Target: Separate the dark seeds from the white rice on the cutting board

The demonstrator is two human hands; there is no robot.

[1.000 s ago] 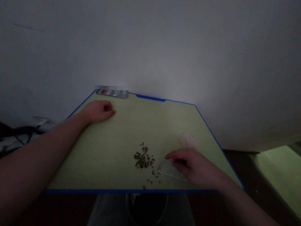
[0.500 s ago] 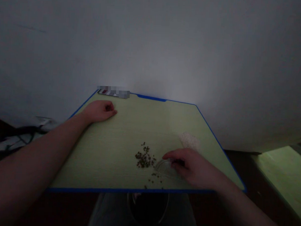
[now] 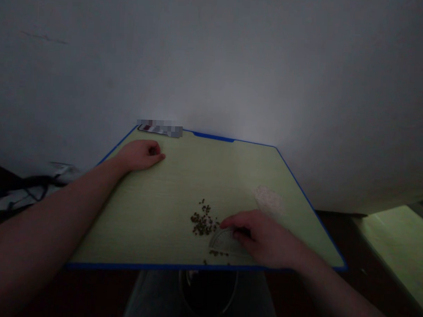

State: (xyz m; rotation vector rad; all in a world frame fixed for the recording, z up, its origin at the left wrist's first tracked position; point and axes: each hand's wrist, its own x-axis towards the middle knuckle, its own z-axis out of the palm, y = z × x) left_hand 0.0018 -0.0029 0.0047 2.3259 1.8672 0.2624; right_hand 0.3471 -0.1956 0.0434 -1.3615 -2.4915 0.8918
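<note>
We noted cables [image 3: 30, 183] left of the tabletop [image 3: 176, 185]. Our left hand [image 3: 142, 154] lay loosely curled near the phone [image 3: 159, 130]; whether it held anything, we could not tell. Dark grains [image 3: 201, 224] lay scattered; below the near edge, the bucket [image 3: 233, 294] showed unreadable contents. Our right hand [image 3: 252, 234] pinched a clear protractor [image 3: 224, 242] beside them, pale grains [image 3: 268, 199] beyond.

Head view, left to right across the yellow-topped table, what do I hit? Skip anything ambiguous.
Left hand → scattered small dark bits → clear protractor → right hand.
</note>
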